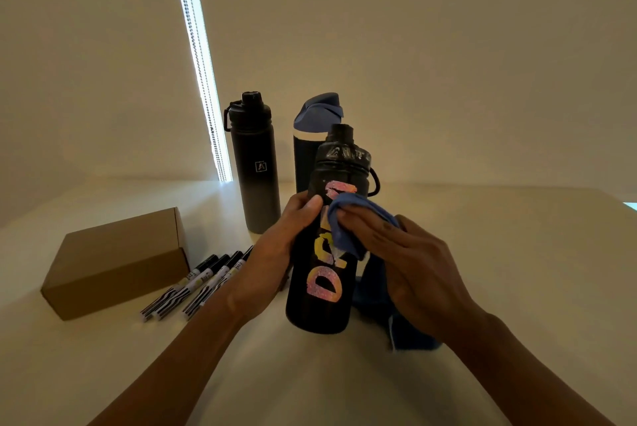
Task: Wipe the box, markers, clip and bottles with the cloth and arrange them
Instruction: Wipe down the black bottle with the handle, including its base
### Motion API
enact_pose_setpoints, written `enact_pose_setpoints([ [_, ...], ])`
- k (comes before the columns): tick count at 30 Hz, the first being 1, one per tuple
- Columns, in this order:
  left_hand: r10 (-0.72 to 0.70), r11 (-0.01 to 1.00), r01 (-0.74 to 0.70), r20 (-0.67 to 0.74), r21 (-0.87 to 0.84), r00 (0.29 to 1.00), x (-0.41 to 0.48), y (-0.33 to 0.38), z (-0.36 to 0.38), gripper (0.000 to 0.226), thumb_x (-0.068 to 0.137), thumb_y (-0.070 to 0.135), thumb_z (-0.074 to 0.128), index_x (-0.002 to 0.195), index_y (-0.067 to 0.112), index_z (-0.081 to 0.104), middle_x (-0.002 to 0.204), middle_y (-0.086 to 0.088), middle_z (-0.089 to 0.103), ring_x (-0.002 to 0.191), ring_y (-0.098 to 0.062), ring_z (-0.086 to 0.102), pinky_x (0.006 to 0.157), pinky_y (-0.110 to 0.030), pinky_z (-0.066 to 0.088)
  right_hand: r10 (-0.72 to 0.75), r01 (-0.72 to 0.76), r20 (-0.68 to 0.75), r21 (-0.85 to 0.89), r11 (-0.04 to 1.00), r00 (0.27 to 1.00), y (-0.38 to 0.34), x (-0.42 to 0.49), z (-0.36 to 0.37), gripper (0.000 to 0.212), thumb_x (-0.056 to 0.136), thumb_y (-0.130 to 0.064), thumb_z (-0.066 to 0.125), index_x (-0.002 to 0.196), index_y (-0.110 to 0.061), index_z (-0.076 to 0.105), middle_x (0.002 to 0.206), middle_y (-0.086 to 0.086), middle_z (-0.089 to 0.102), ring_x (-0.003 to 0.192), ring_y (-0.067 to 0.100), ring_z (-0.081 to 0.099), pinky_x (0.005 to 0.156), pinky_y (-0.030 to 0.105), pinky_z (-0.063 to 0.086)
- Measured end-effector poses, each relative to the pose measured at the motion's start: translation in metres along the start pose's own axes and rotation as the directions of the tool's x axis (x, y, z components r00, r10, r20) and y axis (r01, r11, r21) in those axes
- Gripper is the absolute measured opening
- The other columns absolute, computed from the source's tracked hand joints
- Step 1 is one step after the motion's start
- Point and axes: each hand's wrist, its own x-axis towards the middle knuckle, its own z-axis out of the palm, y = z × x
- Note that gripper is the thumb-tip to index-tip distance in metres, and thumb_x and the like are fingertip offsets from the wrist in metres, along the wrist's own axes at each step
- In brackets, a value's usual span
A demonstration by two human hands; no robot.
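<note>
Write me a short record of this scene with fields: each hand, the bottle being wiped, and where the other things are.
left hand: grips the lettered bottle at its side
right hand: presses the blue cloth with straight fingers on the bottle's front
behind: black bottle and blue-lidded bottle, both upright
left on the table: closed brown box, with markers in a row beside it
clip: not visible

Both forearms (193, 339) are bare to the frame's edge, as are the left hand (279, 246) and right hand (406, 253).
</note>
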Motion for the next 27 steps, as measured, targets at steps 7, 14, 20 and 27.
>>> enact_pose_setpoints([
  [7,0.013,0.999,-0.013,0.015,0.035,1.000,0.001,-0.005,0.002,0.039,0.096,0.053,0.061,0.131,0.037,0.051,0.111,0.003,0.076,0.107,-0.022,0.074,0.083,-0.033,0.061,0.020,-0.016,-0.148,0.029,0.999,0.989,0.000,0.011,-0.002,0.060,0.100,-0.018,0.035,0.159,-0.029,0.029,0.157,-0.015,0.041,0.119,0.029,0.061,0.102,0.032,0.054],
  [14,-0.003,0.966,-0.030,-0.126,-0.259,0.992,-0.001,0.007,-0.004,0.054,0.088,0.049,0.054,0.129,0.016,0.063,0.098,-0.008,0.080,0.083,-0.021,0.078,0.064,-0.030,0.063,-0.166,0.169,0.109,-0.021,0.985,0.980,-0.029,-0.005,0.009,0.093,0.086,0.003,0.070,0.157,-0.043,0.029,0.152,-0.026,0.043,0.122,0.008,0.060,0.096,0.033,0.056],
  [20,0.015,0.951,-0.066,-0.169,-0.301,0.985,-0.001,0.016,-0.009,0.056,0.086,0.054,0.052,0.128,0.020,0.065,0.105,-0.010,0.080,0.086,-0.023,0.078,0.067,-0.034,0.065,-0.226,0.284,0.374,-0.108,0.953,0.900,-0.029,-0.007,0.020,0.110,0.079,-0.011,0.082,0.158,-0.050,0.016,0.150,-0.020,0.047,0.089,0.010,0.059,0.065,0.030,0.059],
  [27,-0.043,0.957,0.002,-0.137,-0.289,0.990,-0.005,0.014,-0.007,0.059,0.096,0.056,0.040,0.130,0.016,0.067,0.119,-0.014,0.076,0.104,-0.028,0.076,0.083,-0.036,0.065,-0.191,0.211,0.134,-0.159,0.964,0.973,-0.023,0.001,0.008,0.089,0.086,-0.026,0.051,0.158,-0.052,0.005,0.155,-0.030,0.032,0.087,0.006,0.046,0.066,0.019,0.052],
])
